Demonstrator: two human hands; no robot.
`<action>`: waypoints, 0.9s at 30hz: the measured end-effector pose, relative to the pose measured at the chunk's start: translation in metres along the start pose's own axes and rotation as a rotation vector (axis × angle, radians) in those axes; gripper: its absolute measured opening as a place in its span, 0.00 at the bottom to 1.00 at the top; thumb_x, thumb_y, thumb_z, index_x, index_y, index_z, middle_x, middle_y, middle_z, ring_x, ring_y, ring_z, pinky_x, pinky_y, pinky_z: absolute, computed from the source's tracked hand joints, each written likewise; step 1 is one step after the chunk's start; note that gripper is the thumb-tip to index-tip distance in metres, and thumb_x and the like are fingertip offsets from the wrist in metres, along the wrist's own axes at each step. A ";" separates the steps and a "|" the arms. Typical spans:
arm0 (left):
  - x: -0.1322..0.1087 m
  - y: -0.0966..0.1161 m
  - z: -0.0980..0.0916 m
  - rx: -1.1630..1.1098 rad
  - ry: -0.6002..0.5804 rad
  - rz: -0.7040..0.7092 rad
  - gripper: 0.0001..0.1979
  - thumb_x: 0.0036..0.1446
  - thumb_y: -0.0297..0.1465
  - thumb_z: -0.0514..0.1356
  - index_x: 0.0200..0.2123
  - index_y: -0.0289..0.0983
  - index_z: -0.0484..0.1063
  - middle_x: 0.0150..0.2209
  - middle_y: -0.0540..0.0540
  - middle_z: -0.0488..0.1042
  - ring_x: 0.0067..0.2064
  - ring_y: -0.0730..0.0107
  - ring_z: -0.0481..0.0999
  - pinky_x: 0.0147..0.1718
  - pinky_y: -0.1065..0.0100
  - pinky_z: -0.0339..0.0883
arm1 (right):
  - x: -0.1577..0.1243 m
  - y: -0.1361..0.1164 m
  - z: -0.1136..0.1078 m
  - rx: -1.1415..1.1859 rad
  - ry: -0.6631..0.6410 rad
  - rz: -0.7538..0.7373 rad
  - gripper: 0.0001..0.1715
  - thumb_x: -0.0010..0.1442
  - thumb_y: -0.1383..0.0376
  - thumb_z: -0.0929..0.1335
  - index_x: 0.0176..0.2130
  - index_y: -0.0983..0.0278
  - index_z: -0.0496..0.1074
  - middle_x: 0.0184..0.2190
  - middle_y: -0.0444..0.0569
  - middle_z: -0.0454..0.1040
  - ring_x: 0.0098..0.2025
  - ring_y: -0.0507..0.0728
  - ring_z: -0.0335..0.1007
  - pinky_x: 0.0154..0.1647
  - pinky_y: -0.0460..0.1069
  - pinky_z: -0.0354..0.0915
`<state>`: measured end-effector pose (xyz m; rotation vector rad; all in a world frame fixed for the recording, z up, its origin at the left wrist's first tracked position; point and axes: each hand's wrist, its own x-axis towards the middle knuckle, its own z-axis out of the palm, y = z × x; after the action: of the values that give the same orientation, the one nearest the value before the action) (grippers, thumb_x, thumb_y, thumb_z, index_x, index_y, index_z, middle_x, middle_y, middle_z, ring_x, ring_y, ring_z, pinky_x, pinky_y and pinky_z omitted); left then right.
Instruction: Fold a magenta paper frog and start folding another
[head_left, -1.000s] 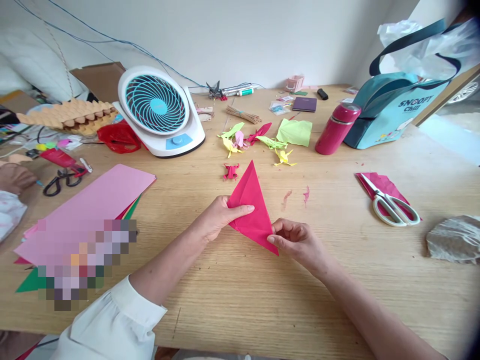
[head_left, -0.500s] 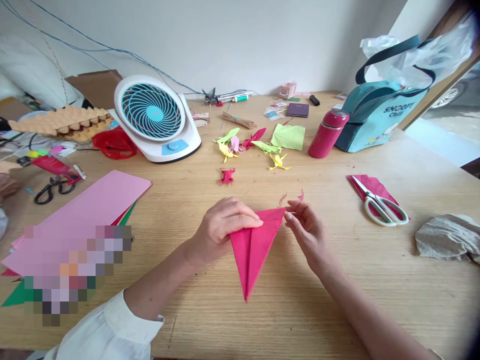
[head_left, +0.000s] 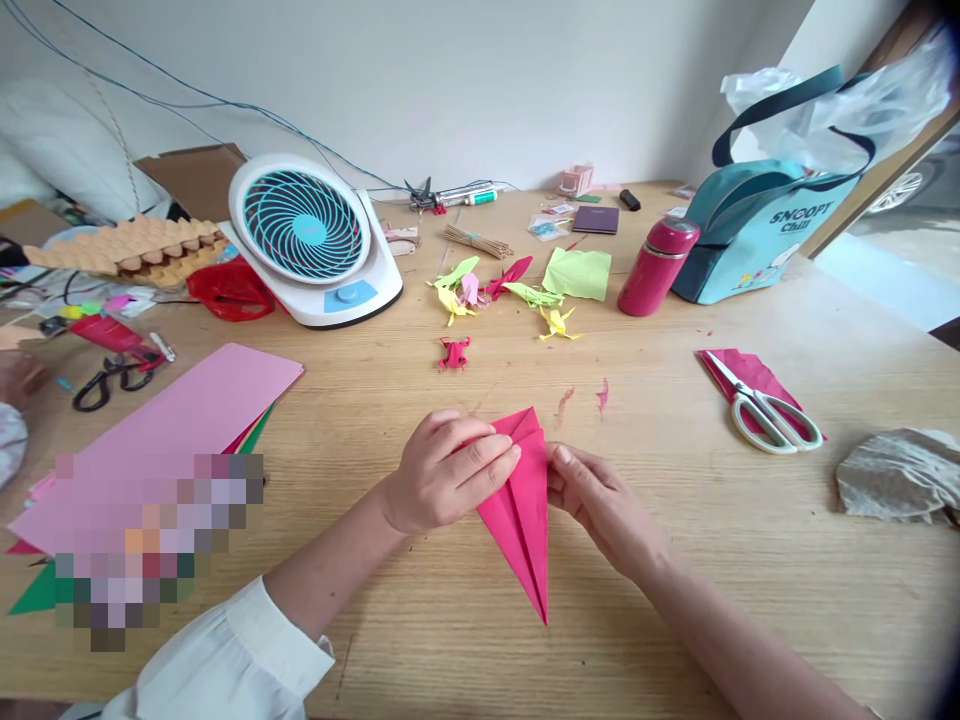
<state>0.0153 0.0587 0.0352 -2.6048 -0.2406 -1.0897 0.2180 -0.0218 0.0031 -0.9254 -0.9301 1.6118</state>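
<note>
A folded pink-red paper (head_left: 528, 510) tapers to a point toward the table's front edge. My left hand (head_left: 450, 468) lies over its upper left part, the fingers pressed together on the paper. At its right edge is my right hand (head_left: 596, 497), thumb and fingers closed around that edge; the fingertips behind the paper are partly hidden. A small red paper figure (head_left: 454, 354) rests on the table beyond my left hand.
Behind lie several folded paper figures (head_left: 555, 322), a pink-red bottle (head_left: 658, 268) and a fan (head_left: 307, 240). White-handled scissors (head_left: 776, 420) lie on red paper at right. Coloured sheets (head_left: 172, 430) lie at left; another person's hand (head_left: 21, 378) shows at the far left edge.
The folded paper has turned, its point moving to the right, and its right side now looks folded in. My right hand has moved down and left, from the upper corner to the right edge.
</note>
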 end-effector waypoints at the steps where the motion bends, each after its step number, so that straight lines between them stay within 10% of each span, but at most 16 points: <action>1: -0.002 0.001 0.002 -0.014 -0.014 0.005 0.13 0.64 0.24 0.55 0.46 0.40 0.75 0.42 0.47 0.82 0.45 0.66 0.75 0.45 0.61 0.64 | -0.001 -0.001 0.004 -0.030 -0.005 -0.022 0.20 0.62 0.49 0.68 0.44 0.60 0.77 0.40 0.50 0.79 0.42 0.58 0.75 0.49 0.55 0.71; 8: -0.006 0.009 0.017 -0.083 -0.208 -0.062 0.16 0.63 0.25 0.57 0.52 0.42 0.72 0.52 0.45 0.78 0.57 0.63 0.71 0.59 0.55 0.58 | 0.004 -0.004 0.005 -0.154 0.147 -0.174 0.15 0.56 0.51 0.73 0.38 0.57 0.77 0.39 0.48 0.80 0.44 0.59 0.75 0.49 0.54 0.70; 12: 0.007 0.005 0.005 -0.229 -0.524 -0.189 0.41 0.52 0.35 0.70 0.67 0.41 0.56 0.69 0.36 0.56 0.70 0.48 0.51 0.66 0.45 0.46 | 0.007 -0.002 -0.007 -0.175 0.194 -0.214 0.14 0.57 0.52 0.73 0.38 0.58 0.76 0.38 0.49 0.79 0.41 0.59 0.74 0.46 0.53 0.70; 16: 0.016 -0.001 -0.003 -0.463 -0.481 -0.466 0.54 0.46 0.51 0.69 0.70 0.41 0.47 0.70 0.32 0.50 0.69 0.44 0.53 0.65 0.47 0.53 | 0.005 0.001 -0.014 -0.274 0.188 -0.225 0.13 0.60 0.54 0.71 0.40 0.59 0.75 0.36 0.49 0.78 0.39 0.58 0.73 0.43 0.52 0.69; 21: 0.010 0.004 0.011 -0.777 -0.407 -1.021 0.34 0.50 0.45 0.69 0.57 0.37 0.66 0.50 0.40 0.76 0.48 0.57 0.78 0.46 0.60 0.72 | 0.001 0.007 -0.010 -0.468 0.160 -0.258 0.11 0.62 0.56 0.70 0.41 0.59 0.75 0.31 0.46 0.75 0.35 0.56 0.70 0.38 0.50 0.67; 27: 0.012 0.012 0.016 -0.989 -0.442 -1.161 0.13 0.52 0.34 0.67 0.40 0.35 0.75 0.39 0.46 0.79 0.39 0.63 0.78 0.37 0.67 0.70 | 0.002 0.008 -0.007 -0.482 0.162 -0.262 0.10 0.62 0.56 0.70 0.40 0.59 0.74 0.31 0.46 0.74 0.33 0.55 0.68 0.35 0.49 0.65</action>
<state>0.0377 0.0537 0.0304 -3.6100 -1.9325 -0.9960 0.2208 -0.0207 -0.0072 -1.1842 -1.2940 1.0911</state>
